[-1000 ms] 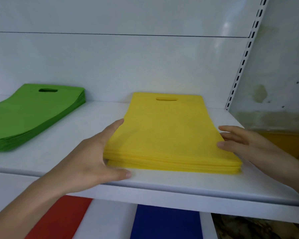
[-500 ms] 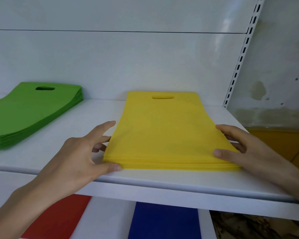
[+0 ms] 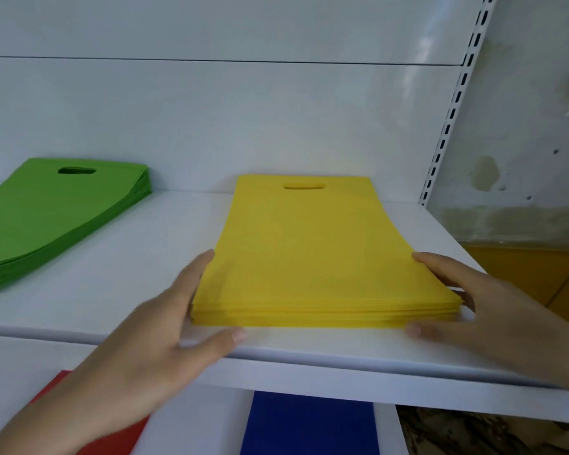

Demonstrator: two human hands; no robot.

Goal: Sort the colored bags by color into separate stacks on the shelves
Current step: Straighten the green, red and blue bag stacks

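Note:
A stack of yellow bags [image 3: 312, 254] with a cut-out handle lies on the white upper shelf [image 3: 165, 244], its handle end toward the back wall. My left hand [image 3: 165, 336] presses straight fingers against the stack's left front corner, thumb along the front edge. My right hand [image 3: 480, 310] touches the right front corner the same way, fingers on the side and thumb at the front. A stack of green bags [image 3: 53, 215] lies at the shelf's left. On the shelf below show a red stack [image 3: 112, 435] and a blue stack [image 3: 309, 425], both partly hidden.
The white back panel [image 3: 243, 119] closes the shelf behind. A slotted upright [image 3: 454, 103] stands at the right end, with a stained wall [image 3: 532, 152] beyond it. Bare shelf lies between the green and yellow stacks.
Both hands slid toward the front corners of the yellow stack, thumbs now along its front edge. The stack has barely shifted.

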